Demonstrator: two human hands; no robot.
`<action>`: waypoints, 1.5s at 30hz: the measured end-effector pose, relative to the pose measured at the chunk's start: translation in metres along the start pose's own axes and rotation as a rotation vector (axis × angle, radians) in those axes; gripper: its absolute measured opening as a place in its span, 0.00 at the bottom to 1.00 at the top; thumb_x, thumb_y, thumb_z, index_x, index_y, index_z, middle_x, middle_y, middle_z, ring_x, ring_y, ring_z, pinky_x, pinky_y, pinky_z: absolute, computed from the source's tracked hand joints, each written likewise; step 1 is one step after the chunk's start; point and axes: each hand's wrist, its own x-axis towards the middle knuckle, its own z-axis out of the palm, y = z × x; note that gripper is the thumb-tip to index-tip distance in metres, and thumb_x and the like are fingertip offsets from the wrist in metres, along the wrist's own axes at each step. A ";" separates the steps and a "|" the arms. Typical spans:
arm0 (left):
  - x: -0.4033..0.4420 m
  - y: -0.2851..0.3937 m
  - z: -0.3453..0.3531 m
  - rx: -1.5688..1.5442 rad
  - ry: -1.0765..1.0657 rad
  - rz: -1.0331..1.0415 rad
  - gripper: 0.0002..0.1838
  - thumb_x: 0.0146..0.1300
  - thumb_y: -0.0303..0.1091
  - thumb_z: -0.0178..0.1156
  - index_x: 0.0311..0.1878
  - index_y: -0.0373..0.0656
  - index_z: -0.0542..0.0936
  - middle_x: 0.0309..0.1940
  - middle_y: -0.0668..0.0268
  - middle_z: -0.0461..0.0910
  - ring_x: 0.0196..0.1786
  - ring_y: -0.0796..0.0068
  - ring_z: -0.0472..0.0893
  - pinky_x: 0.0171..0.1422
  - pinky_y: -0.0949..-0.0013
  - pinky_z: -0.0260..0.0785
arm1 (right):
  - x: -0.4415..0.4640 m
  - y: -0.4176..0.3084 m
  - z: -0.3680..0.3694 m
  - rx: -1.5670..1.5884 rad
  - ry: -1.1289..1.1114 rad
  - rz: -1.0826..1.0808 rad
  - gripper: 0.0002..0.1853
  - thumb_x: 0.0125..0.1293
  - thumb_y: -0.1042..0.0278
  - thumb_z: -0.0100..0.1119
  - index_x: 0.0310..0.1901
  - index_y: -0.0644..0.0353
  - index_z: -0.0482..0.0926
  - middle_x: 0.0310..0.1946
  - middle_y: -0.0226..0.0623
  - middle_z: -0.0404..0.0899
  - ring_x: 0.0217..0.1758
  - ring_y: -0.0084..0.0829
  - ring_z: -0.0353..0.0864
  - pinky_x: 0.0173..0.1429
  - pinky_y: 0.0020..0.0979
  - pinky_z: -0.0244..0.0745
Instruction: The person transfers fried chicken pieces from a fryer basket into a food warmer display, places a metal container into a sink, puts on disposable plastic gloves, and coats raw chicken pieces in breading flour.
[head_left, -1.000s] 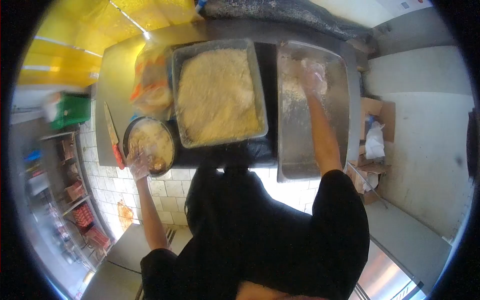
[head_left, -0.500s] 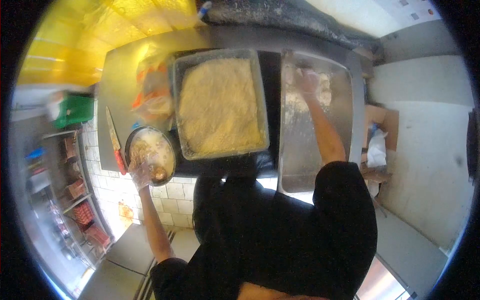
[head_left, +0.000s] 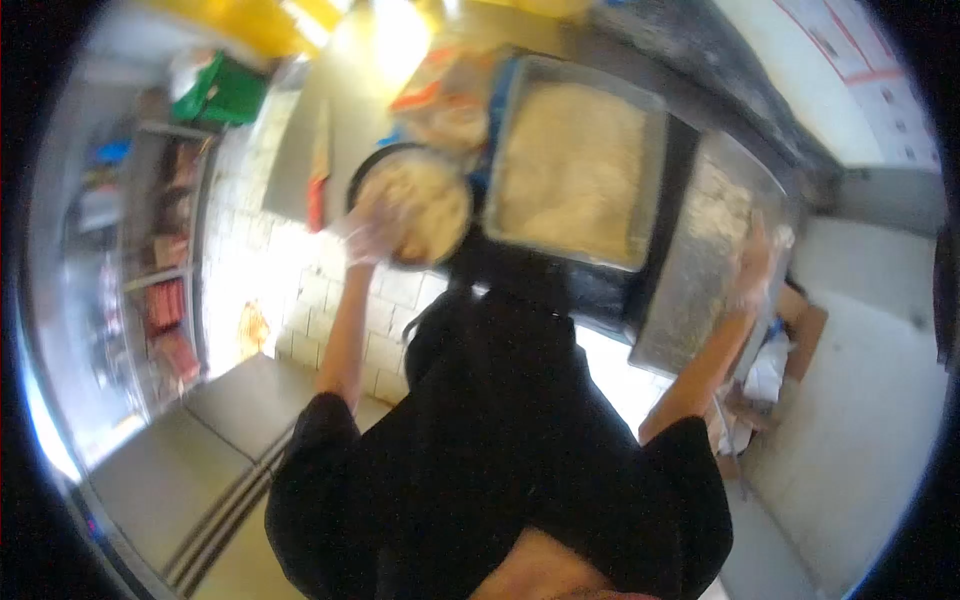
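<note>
My left hand (head_left: 372, 225), in a clear plastic glove, reaches into the near left side of a dark-rimmed round bowl (head_left: 464, 215). Inside are a pale, wet mix (head_left: 430, 190) and some lumps; motion blur hides what the fingers do there. My right hand (head_left: 755, 272), also gloved, is over the right side of a shallow metal tray (head_left: 675, 310), its fingers smeared. Several pale coated pieces (head_left: 716, 205) lie in the tray's far part. Between the bowl and the tray stands a clear plastic tub (head_left: 590, 72) of light tan crumbs (head_left: 570, 165).
A knife with a red handle (head_left: 315, 203) lies left of the bowl. Behind the bowl is an orange-and-clear plastic bag (head_left: 447, 100). A green crate (head_left: 222, 90) and stocked shelves (head_left: 165, 275) stand at the left. A cardboard box (head_left: 805, 325) sits beyond the tray's right side.
The view has turned and shifted, so the worktop appears tilted. My right hand has come from the pieces at the tray's far end toward its right side. My left hand is still at the bowl.
</note>
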 end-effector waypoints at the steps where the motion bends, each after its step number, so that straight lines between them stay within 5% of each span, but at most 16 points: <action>1: 0.003 0.008 -0.005 0.007 -0.011 0.021 0.20 0.64 0.38 0.62 0.59 0.45 0.79 0.52 0.56 0.81 0.55 0.57 0.80 0.61 0.58 0.72 | 0.005 -0.005 -0.021 0.714 0.070 -0.028 0.28 0.72 0.66 0.51 0.72 0.58 0.64 0.71 0.42 0.66 0.58 0.31 0.78 0.59 0.30 0.77; 4: 0.002 -0.109 0.025 0.105 0.030 0.234 0.16 0.65 0.39 0.60 0.54 0.48 0.82 0.54 0.59 0.81 0.63 0.57 0.75 0.67 0.55 0.67 | 0.017 -0.021 -0.123 1.458 0.145 0.523 0.30 0.68 0.65 0.57 0.72 0.58 0.65 0.65 0.41 0.73 0.47 0.27 0.82 0.49 0.29 0.78; 5: 0.005 -0.083 0.018 0.240 -0.037 0.191 0.16 0.65 0.41 0.59 0.54 0.49 0.83 0.56 0.61 0.80 0.66 0.57 0.72 0.70 0.54 0.64 | 0.020 -0.014 -0.163 1.600 0.165 0.640 0.31 0.67 0.65 0.58 0.71 0.57 0.65 0.63 0.41 0.75 0.45 0.26 0.83 0.47 0.29 0.79; 7: 0.014 -0.038 0.005 0.360 -0.112 0.156 0.16 0.65 0.42 0.59 0.53 0.51 0.83 0.58 0.62 0.79 0.69 0.57 0.69 0.73 0.53 0.60 | 0.021 0.040 -0.256 2.788 -0.121 0.590 0.32 0.64 0.65 0.61 0.70 0.59 0.68 0.61 0.43 0.76 0.44 0.26 0.84 0.47 0.24 0.77; 10: 0.012 -0.015 -0.012 0.361 -0.203 0.316 0.16 0.64 0.44 0.59 0.53 0.53 0.84 0.60 0.61 0.78 0.68 0.56 0.70 0.75 0.49 0.56 | 0.025 -0.006 -0.258 2.696 -0.284 0.278 0.25 0.65 0.66 0.63 0.63 0.61 0.76 0.57 0.41 0.80 0.47 0.27 0.83 0.53 0.26 0.78; 12: 0.017 -0.031 -0.009 0.548 -0.250 0.550 0.16 0.63 0.42 0.60 0.53 0.54 0.84 0.60 0.60 0.78 0.68 0.56 0.70 0.75 0.47 0.54 | 0.030 -0.012 -0.295 2.535 -0.284 0.435 0.23 0.65 0.67 0.62 0.62 0.61 0.77 0.59 0.42 0.79 0.52 0.28 0.82 0.56 0.27 0.76; 15: 0.025 -0.017 -0.010 0.550 -0.256 0.417 0.18 0.59 0.41 0.63 0.52 0.53 0.84 0.58 0.58 0.79 0.66 0.54 0.72 0.73 0.49 0.57 | 0.020 0.016 -0.373 2.642 0.056 0.628 0.24 0.66 0.69 0.60 0.64 0.61 0.75 0.65 0.43 0.74 0.58 0.30 0.78 0.63 0.29 0.71; 18: 0.046 0.003 -0.012 0.767 -0.658 0.302 0.17 0.61 0.35 0.60 0.54 0.52 0.83 0.56 0.56 0.80 0.61 0.54 0.78 0.64 0.54 0.69 | 0.009 -0.024 -0.376 2.678 -0.057 0.358 0.24 0.66 0.64 0.61 0.63 0.58 0.76 0.60 0.43 0.77 0.42 0.27 0.85 0.38 0.24 0.77; 19: 0.050 0.003 -0.008 0.838 -0.793 0.262 0.17 0.61 0.33 0.58 0.54 0.52 0.83 0.56 0.55 0.81 0.59 0.54 0.80 0.62 0.56 0.73 | 0.006 -0.028 -0.381 2.648 0.010 0.343 0.24 0.66 0.65 0.61 0.64 0.58 0.75 0.61 0.44 0.77 0.42 0.28 0.85 0.39 0.24 0.77; 21: 0.054 -0.007 0.001 0.813 -0.622 0.416 0.16 0.60 0.31 0.57 0.51 0.45 0.83 0.50 0.51 0.82 0.55 0.53 0.81 0.57 0.54 0.74 | 0.004 -0.026 -0.396 2.584 0.148 0.316 0.26 0.67 0.68 0.60 0.66 0.59 0.71 0.62 0.45 0.75 0.44 0.30 0.85 0.40 0.24 0.79; 24: 0.068 -0.012 -0.001 0.804 -0.716 0.429 0.14 0.58 0.33 0.59 0.46 0.40 0.83 0.47 0.49 0.83 0.51 0.49 0.82 0.54 0.52 0.74 | 0.003 -0.026 -0.405 2.512 0.288 0.318 0.28 0.68 0.70 0.59 0.69 0.60 0.68 0.64 0.45 0.74 0.45 0.33 0.84 0.42 0.24 0.80; 26: 0.073 -0.040 0.008 0.689 -0.669 0.475 0.14 0.58 0.35 0.60 0.45 0.39 0.82 0.45 0.49 0.83 0.50 0.49 0.82 0.53 0.51 0.73 | 0.005 -0.029 -0.402 3.076 0.243 0.419 0.24 0.70 0.69 0.58 0.66 0.62 0.70 0.57 0.46 0.79 0.39 0.30 0.86 0.31 0.21 0.78; 31: 0.096 -0.021 -0.010 0.698 -0.861 0.411 0.17 0.57 0.42 0.63 0.42 0.39 0.82 0.43 0.50 0.82 0.47 0.48 0.81 0.52 0.52 0.72 | -0.013 -0.025 -0.389 3.157 -0.062 0.824 0.20 0.71 0.67 0.57 0.61 0.65 0.74 0.48 0.44 0.83 0.38 0.31 0.86 0.31 0.23 0.77; 40: 0.097 -0.075 -0.026 0.361 -0.423 0.513 0.30 0.56 0.50 0.69 0.58 0.42 0.76 0.42 0.50 0.82 0.42 0.47 0.82 0.47 0.51 0.74 | -0.014 -0.048 -0.347 3.138 -0.211 0.789 0.18 0.71 0.67 0.58 0.59 0.65 0.74 0.45 0.40 0.83 0.36 0.28 0.85 0.33 0.22 0.76; 42: 0.088 -0.036 -0.042 0.196 -0.461 0.108 0.19 0.53 0.42 0.71 0.46 0.44 0.81 0.44 0.55 0.83 0.45 0.60 0.82 0.50 0.61 0.73 | -0.007 -0.054 -0.340 3.145 -0.164 0.763 0.19 0.70 0.65 0.58 0.59 0.65 0.75 0.44 0.40 0.84 0.35 0.27 0.85 0.32 0.21 0.74; 45: 0.077 0.047 -0.057 0.419 -0.388 0.003 0.19 0.50 0.40 0.73 0.44 0.44 0.81 0.40 0.59 0.83 0.42 0.64 0.82 0.48 0.62 0.73 | -0.002 -0.053 -0.332 3.103 -0.148 0.701 0.19 0.71 0.65 0.57 0.59 0.65 0.75 0.44 0.39 0.84 0.35 0.26 0.84 0.32 0.22 0.74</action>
